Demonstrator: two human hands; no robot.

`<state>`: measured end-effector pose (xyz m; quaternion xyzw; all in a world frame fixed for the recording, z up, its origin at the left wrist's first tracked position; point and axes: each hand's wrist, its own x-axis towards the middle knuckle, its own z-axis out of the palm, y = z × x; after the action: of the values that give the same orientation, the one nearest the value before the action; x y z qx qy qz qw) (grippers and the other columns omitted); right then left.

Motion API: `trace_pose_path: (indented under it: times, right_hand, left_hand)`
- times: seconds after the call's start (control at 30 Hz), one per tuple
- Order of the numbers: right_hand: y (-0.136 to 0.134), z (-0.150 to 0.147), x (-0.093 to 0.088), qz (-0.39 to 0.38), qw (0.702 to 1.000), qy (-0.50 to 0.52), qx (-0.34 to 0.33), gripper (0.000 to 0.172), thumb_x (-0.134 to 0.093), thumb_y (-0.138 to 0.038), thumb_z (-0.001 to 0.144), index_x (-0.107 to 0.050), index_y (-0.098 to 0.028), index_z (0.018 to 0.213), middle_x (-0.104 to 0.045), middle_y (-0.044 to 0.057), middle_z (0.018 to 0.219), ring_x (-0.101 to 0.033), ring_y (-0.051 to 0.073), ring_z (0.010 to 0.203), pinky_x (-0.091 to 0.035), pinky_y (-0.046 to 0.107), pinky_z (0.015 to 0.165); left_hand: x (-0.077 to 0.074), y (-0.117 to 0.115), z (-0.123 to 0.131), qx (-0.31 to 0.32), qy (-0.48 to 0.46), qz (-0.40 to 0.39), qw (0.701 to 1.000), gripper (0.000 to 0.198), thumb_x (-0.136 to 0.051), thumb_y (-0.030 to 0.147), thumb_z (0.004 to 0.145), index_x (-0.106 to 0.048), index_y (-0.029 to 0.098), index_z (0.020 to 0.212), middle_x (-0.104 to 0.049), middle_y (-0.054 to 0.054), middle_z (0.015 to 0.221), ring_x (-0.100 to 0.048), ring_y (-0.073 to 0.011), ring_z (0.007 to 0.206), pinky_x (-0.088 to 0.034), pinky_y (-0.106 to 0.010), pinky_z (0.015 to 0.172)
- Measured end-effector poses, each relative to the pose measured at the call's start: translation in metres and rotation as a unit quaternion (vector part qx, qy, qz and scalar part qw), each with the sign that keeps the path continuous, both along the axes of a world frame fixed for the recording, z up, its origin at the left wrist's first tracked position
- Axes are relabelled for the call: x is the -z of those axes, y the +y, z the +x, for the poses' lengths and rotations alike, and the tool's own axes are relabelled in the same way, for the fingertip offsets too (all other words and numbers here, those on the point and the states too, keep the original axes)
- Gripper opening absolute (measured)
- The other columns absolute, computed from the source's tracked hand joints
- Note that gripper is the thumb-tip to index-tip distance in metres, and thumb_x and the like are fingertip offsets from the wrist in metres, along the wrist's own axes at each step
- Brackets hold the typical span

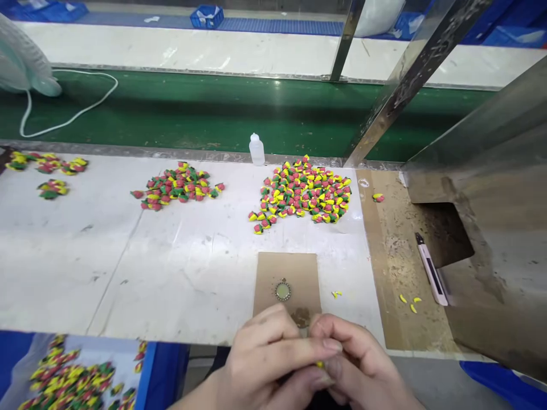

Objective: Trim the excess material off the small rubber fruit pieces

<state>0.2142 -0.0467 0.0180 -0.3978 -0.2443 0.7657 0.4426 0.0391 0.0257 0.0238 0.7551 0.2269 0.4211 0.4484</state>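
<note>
My left hand point(269, 359) and my right hand point(359, 364) are pressed together at the near edge of the white table point(85, 267), fingers curled. Between the fingertips a small yellow piece point(319, 364) just shows; the rest of it is hidden. Just beyond my hands lies a brown cardboard pad point(288, 279) with a small round metal ring point(282, 291) on it. Further back sits a big heap of small red, yellow and green pieces point(305, 191), and a smaller red and green heap point(179, 187) lies to its left.
A small white squeeze bottle point(256, 149) stands at the table's back edge by the green conveyor belt point(213, 114). A pink utility knife point(431, 269) lies at right near a metal chute point(491, 188). More pieces fill a blue tray point(72, 376) at lower left.
</note>
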Motion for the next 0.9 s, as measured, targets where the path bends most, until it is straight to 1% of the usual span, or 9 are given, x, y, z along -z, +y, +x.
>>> trace_pose_path:
  times: [0.1,0.2,0.3,0.4,0.47,0.57,0.7,0.8,0.9]
  right_hand:
    - [0.0,-0.007,0.004,-0.018,0.999,0.026,-0.007,0.045,-0.081,-0.061,0.09,-0.061,-0.021,0.089,-0.037,-0.009,0.068,-0.023,0.006,0.055,-0.02,0.021,0.049]
    - [-0.003,-0.011,0.005,-0.026,0.999,0.035,-0.008,0.046,-0.083,-0.062,0.087,-0.061,-0.022,0.087,-0.037,-0.01,0.066,-0.025,0.006,0.053,-0.021,0.022,0.049]
    - [-0.005,-0.015,0.003,0.024,0.999,-0.027,0.016,0.045,-0.082,-0.063,0.088,-0.066,-0.021,0.084,-0.044,-0.006,0.072,-0.034,0.009,0.061,-0.028,0.024,0.056]
    - [-0.005,-0.016,0.0,0.109,0.984,-0.137,0.032,0.037,-0.074,-0.058,0.096,-0.072,-0.022,0.086,-0.05,-0.002,0.075,-0.041,0.011,0.063,-0.031,0.027,0.058]
    - [-0.005,-0.015,0.0,0.179,0.963,-0.199,0.034,0.026,-0.071,-0.048,0.1,-0.074,-0.023,0.09,-0.052,-0.002,0.074,-0.044,0.012,0.062,-0.034,0.026,0.056]
    - [-0.004,-0.012,0.0,0.249,0.938,-0.239,0.034,0.014,-0.07,-0.035,0.101,-0.075,-0.024,0.094,-0.053,-0.002,0.072,-0.048,0.012,0.06,-0.037,0.024,0.053]
    - [-0.003,-0.009,0.001,0.251,0.938,-0.239,0.025,0.01,-0.071,-0.033,0.101,-0.076,-0.025,0.096,-0.055,-0.002,0.073,-0.049,0.012,0.061,-0.039,0.023,0.054]
    - [-0.004,-0.008,0.003,0.221,0.948,-0.23,0.021,0.015,-0.071,-0.037,0.101,-0.077,-0.024,0.096,-0.059,-0.001,0.074,-0.049,0.011,0.059,-0.039,0.023,0.053]
    - [-0.003,-0.01,0.004,0.21,0.952,-0.218,0.045,0.021,-0.072,-0.041,0.101,-0.078,-0.023,0.091,-0.062,0.0,0.072,-0.051,0.011,0.057,-0.04,0.023,0.051]
  left_hand:
    - [0.001,0.0,-0.005,0.012,-0.025,-0.069,0.997,0.02,-0.071,0.029,0.101,-0.083,0.027,0.117,-0.064,-0.001,0.063,-0.057,-0.0147,0.055,-0.048,-0.025,0.051]
    - [0.009,-0.006,-0.006,0.02,-0.095,-0.183,0.978,0.017,-0.078,0.031,0.097,-0.086,0.033,0.112,-0.058,0.002,0.058,-0.053,-0.0136,0.053,-0.045,-0.025,0.049]
    - [0.02,-0.015,0.0,0.022,-0.186,-0.287,0.94,0.016,-0.083,0.036,0.092,-0.087,0.04,0.108,-0.051,0.004,0.056,-0.046,-0.012,0.051,-0.039,-0.025,0.046]
    - [0.026,-0.021,0.004,0.014,-0.235,-0.316,0.919,0.018,-0.088,0.039,0.087,-0.088,0.043,0.105,-0.045,0.005,0.053,-0.041,-0.0111,0.049,-0.035,-0.024,0.044]
    - [0.027,-0.021,0.004,0.001,-0.237,-0.297,0.925,0.019,-0.089,0.04,0.085,-0.088,0.042,0.104,-0.046,0.005,0.052,-0.04,-0.0111,0.048,-0.033,-0.025,0.043]
    - [0.026,-0.017,0.0,-0.025,-0.208,-0.234,0.949,0.019,-0.089,0.042,0.085,-0.088,0.038,0.104,-0.052,0.005,0.051,-0.043,-0.0114,0.047,-0.035,-0.026,0.043]
    - [0.023,-0.009,-0.007,-0.038,-0.159,-0.12,0.979,0.02,-0.085,0.041,0.089,-0.086,0.031,0.106,-0.063,0.004,0.052,-0.048,-0.0123,0.045,-0.04,-0.028,0.043]
    - [0.02,-0.004,-0.011,-0.024,-0.117,-0.049,0.992,0.023,-0.082,0.039,0.093,-0.083,0.029,0.113,-0.07,0.002,0.056,-0.051,-0.0134,0.043,-0.043,-0.029,0.044]
    - [0.02,-0.004,-0.012,-0.012,-0.093,-0.021,0.995,0.027,-0.08,0.039,0.094,-0.081,0.03,0.12,-0.073,0.002,0.058,-0.052,-0.0139,0.042,-0.042,-0.029,0.043]
